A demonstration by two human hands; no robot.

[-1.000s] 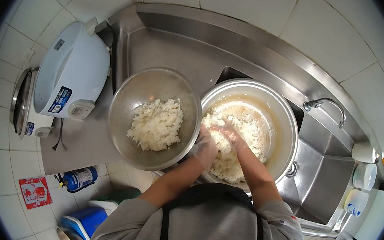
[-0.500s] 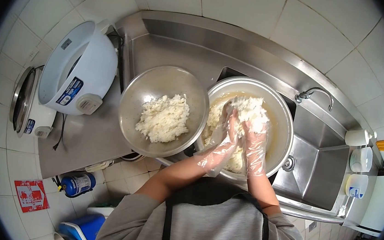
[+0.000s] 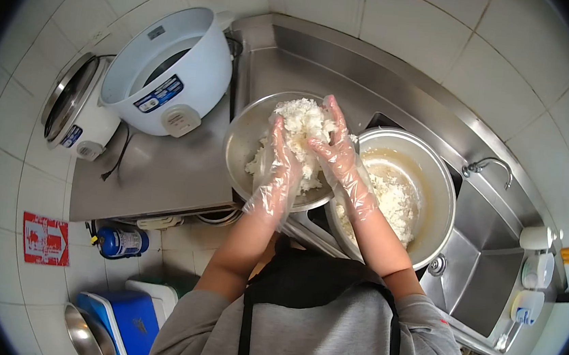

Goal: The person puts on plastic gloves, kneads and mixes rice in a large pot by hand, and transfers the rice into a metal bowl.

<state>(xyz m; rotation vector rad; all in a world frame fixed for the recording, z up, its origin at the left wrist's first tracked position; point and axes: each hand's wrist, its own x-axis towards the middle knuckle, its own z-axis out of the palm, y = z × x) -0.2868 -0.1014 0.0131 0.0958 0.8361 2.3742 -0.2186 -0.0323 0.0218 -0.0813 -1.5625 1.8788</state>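
Observation:
My left hand (image 3: 280, 170) and my right hand (image 3: 338, 157), both in clear plastic gloves, cup a heap of white rice (image 3: 303, 126) between them. The heap is over the steel bowl (image 3: 238, 151), where more rice shows under and around my hands. To the right stands a large pot (image 3: 438, 192) with rice (image 3: 397, 205) in its lower part and a brownish film on the inner wall. My right forearm crosses the pot's left rim.
A light blue rice cooker body (image 3: 205, 77) and a white cooker (image 3: 101, 125) stand on the left counter. At the right are a sink (image 3: 470, 277), a faucet (image 3: 491, 164) and plastic containers (image 3: 537, 270). A blue cooler (image 3: 130, 320) is below left.
Both hands went into the pot, lifted a heap of rice and carried it left over the steel bowl. The camera view has shifted too.

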